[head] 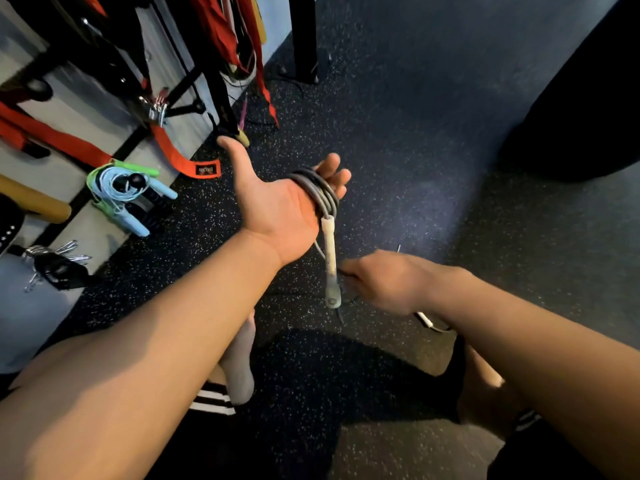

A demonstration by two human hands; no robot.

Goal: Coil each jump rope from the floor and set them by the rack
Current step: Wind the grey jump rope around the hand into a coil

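The grey rope point(317, 192) is mostly wound round the left hand point(277, 209), whose grip is spread. The right hand point(384, 282) pinches the loose end. A blue rope point(117, 188) already lies coiled by the rack point(221, 98), far left. The grey one still has to go there.

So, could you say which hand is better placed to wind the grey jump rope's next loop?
Right: the right hand grips the grey jump rope's loose end; the left hand wears the coils.
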